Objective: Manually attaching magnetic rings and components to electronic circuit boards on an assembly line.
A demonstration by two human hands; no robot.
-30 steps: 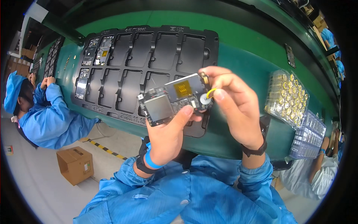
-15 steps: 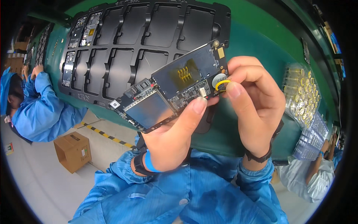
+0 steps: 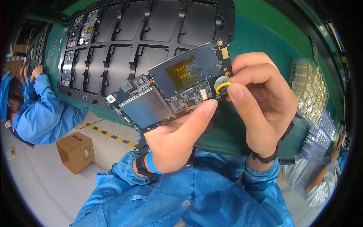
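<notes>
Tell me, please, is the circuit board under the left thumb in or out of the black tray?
Out: the left hand grips the circuit board, partly hiding the black tray behind it.

- The black rectangular circuit board (image 3: 170,90) came nearer to the camera and looked larger than one second before.
- The bare left hand (image 3: 172,140) shifted its thumb rightward, past the small white connector (image 3: 203,94) on the board.
- The bare right hand (image 3: 264,102) moved rightward in the view.
- The large black plastic tray (image 3: 106,44) appeared higher, its far edge partly cut off.
</notes>
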